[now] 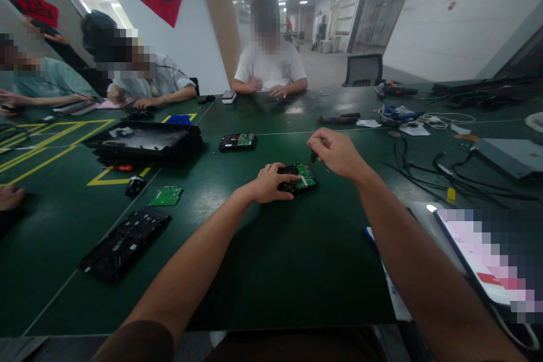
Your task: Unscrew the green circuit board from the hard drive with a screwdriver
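Observation:
A hard drive (309, 180) with a green circuit board facing up lies on the dark green table. My left hand (274, 184) grips its left end, fingers across the top and thumb along the near side. Above the drive's far right corner, my right hand (337, 150) is closed on a screwdriver (314, 155), held roughly upright with its tip pointing down. Whether that tip touches the drive I cannot tell. Farther off to the left sits a second hard drive (237, 141), its circuit board partly green.
Left of me lie a loose green circuit board (166, 196), a black plastic frame (127, 242) and a black tray (139, 138). To the right are black cables (441, 172), a grey metal box (511, 155) and a screen (479, 260). Several people sit around the table.

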`<state>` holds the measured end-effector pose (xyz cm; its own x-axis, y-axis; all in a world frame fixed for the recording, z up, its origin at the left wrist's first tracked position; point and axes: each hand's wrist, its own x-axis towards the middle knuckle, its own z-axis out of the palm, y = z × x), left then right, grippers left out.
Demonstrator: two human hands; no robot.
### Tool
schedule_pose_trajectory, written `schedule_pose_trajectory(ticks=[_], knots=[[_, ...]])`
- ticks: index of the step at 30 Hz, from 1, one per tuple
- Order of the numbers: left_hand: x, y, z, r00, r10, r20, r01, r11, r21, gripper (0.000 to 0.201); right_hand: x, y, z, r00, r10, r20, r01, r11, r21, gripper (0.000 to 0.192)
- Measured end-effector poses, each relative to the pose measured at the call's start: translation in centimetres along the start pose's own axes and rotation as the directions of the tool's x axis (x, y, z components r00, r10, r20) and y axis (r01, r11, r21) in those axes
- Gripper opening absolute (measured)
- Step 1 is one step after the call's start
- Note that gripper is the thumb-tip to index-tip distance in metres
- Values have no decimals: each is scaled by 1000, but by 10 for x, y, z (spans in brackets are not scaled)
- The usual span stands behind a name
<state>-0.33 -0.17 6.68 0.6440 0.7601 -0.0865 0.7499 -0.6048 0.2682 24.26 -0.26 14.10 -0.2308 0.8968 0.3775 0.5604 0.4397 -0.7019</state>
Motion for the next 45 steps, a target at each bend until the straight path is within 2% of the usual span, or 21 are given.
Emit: schedule_pose_trajectory(ticks=[6, 9, 12, 18, 21, 29, 39, 45], knots=[[0, -1, 0, 1000, 10, 1, -10, 1000, -14, 68, 3, 8, 0, 998, 20, 61, -33, 977, 212, 27], [0, -2, 0, 1000, 12, 2, -12, 1000, -20, 69, 4, 10, 2, 997, 1, 79, -21, 967, 253, 27], [0, -2, 0, 1000, 11, -5, -11, 1000, -25, 69, 5, 12, 7, 998, 29, 57, -43, 964, 261, 28], [-1, -2, -1, 1000, 16, 3, -16, 999, -28, 69, 5, 19, 18, 994, 83, -72, -63, 968, 243, 38], [-1, 0, -3, 1000, 10, 14, -10, 1000, -27, 69, 5, 18, 17, 995, 94, -42, -80, 961, 264, 41], [-1, 1, -3, 1000, -4, 18, 5, 1000, -23, 69, 2, 1, 5, 986, 73, 147, -113, 951, 286, 36], [-2, 2, -4, 1000, -12, 19, 13, 1000, -26, 68, 3, 1, 7, 994, 99, 54, -109, 966, 236, 28], [-2, 1, -4, 1000, -1, 12, 1, 1000, -19, 68, 4, 0, 6, 991, 124, 47, -132, 955, 266, 21]])
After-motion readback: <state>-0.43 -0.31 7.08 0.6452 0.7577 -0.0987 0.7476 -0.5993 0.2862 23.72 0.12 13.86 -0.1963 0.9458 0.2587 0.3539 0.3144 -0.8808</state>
